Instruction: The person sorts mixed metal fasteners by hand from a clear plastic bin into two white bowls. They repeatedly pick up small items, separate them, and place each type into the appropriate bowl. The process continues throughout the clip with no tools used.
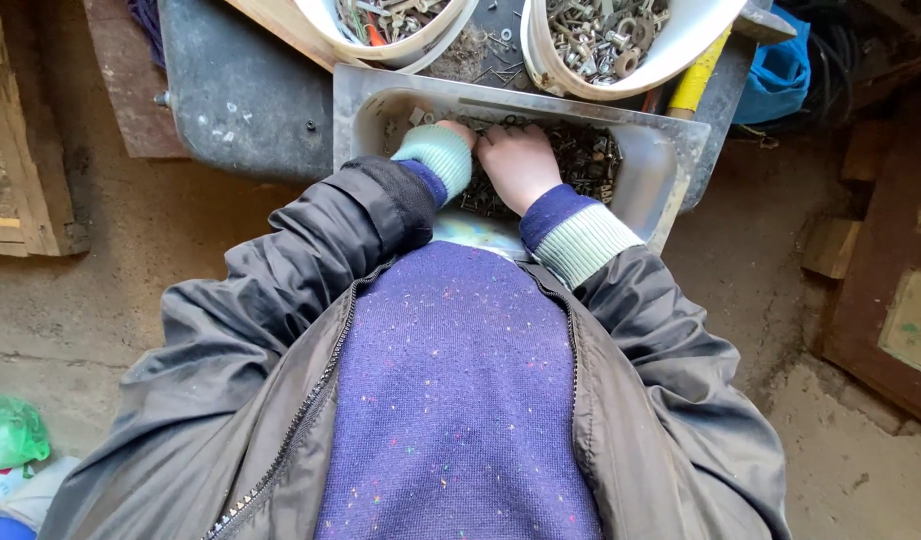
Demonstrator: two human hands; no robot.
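Observation:
A grey rectangular metal tray (671,150) holds a heap of small dark nuts, bolts and washers (591,160). Both my hands reach down into it. My right hand (521,160) lies palm down on the hardware with its fingers buried among the pieces. My left hand (459,130) is mostly hidden by its pale green cuff; only the knuckles show at the tray's far left. Whether either hand grips anything cannot be seen. My dark jacket sleeves and purple jumper fill the lower part of the view.
Two white buckets stand beyond the tray, the left bucket (401,50) and the right bucket (681,50), both holding mixed metal hardware. A yellow handle (699,85) pokes out beside the tray. Blue cloth (776,70), wooden boards (21,180) and a green bag (11,430) lie around on the dirt floor.

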